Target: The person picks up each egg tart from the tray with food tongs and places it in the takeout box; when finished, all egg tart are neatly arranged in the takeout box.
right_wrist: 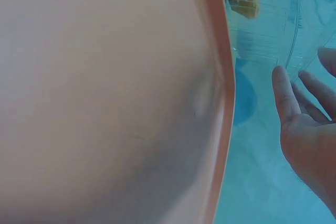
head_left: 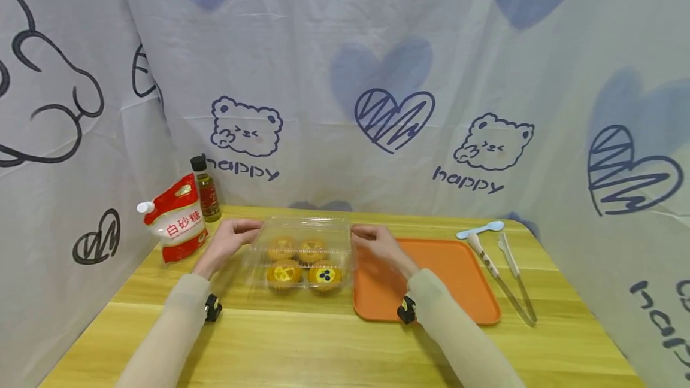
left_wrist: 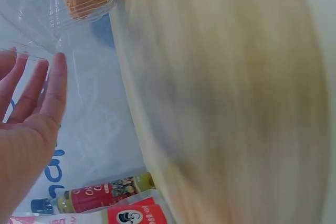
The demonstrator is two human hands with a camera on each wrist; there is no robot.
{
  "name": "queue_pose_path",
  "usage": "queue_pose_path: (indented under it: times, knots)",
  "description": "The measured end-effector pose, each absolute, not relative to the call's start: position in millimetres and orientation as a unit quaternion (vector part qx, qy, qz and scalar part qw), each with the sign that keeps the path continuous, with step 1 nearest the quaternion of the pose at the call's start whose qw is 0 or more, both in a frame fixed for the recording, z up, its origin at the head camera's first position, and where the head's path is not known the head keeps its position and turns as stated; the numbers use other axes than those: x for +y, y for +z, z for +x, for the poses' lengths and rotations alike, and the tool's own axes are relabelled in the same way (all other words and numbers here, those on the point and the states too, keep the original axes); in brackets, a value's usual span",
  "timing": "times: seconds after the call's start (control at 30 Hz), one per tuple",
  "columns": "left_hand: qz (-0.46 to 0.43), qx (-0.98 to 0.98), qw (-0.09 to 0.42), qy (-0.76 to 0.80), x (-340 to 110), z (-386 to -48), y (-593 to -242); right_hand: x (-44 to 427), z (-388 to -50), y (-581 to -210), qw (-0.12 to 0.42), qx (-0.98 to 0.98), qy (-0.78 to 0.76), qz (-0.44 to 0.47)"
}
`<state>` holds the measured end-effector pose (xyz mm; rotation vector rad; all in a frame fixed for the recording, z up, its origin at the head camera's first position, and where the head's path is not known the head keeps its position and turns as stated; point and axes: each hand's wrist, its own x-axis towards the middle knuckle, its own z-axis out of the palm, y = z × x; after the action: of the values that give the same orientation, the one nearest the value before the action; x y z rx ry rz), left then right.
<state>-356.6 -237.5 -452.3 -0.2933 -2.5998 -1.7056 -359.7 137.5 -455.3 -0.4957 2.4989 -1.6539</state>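
A clear plastic food box [head_left: 257,283] holds several cupcakes [head_left: 284,273], one topped with blueberries [head_left: 325,276]. Its clear lid [head_left: 304,226] is over the back cupcakes, which show faintly through it. My left hand [head_left: 233,239] holds the lid's left side by the fingertips. On the opposite side, my right hand [head_left: 380,247] holds the lid, reaching across the orange tray [head_left: 447,274]. Both wrist views show the fingertips at the lid's edge, with the left hand [left_wrist: 31,108] and right hand [right_wrist: 310,114] palms visible. Glare obscures exactly how the lid meets the box.
Left of the box stand a red and white sugar bag [head_left: 180,220] and a dark-capped bottle [head_left: 207,193]. Beyond the tray's right edge lie tongs [head_left: 501,280] and a light blue spoon [head_left: 481,230]. A printed cloth [head_left: 312,154] hangs behind the wooden table [head_left: 323,346].
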Motion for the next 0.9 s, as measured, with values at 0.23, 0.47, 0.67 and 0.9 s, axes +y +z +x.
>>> queue_pose_path:
  times: [0.23,0.47,0.67,0.9]
  knots:
    - [-0.123,-0.843,-0.007,-0.524,-241.5,-344.4,-453.3,140.0,-347.7,-461.1,0.065,0.816,-0.545,-0.182]
    - [-0.143,-0.836,-0.046,-0.528,-242.9,-333.8,-454.0,139.8,-328.8,-464.2,0.102,0.801,-0.567,-0.164]
    - [-0.138,-0.811,-0.089,-0.561,-247.2,-317.5,-452.5,137.5,-314.9,-464.9,0.131,0.774,-0.598,-0.159]
    - [-0.127,-0.799,-0.128,-0.574,-252.7,-307.9,-454.6,142.6,-302.1,-464.5,0.173,0.759,-0.601,-0.183]
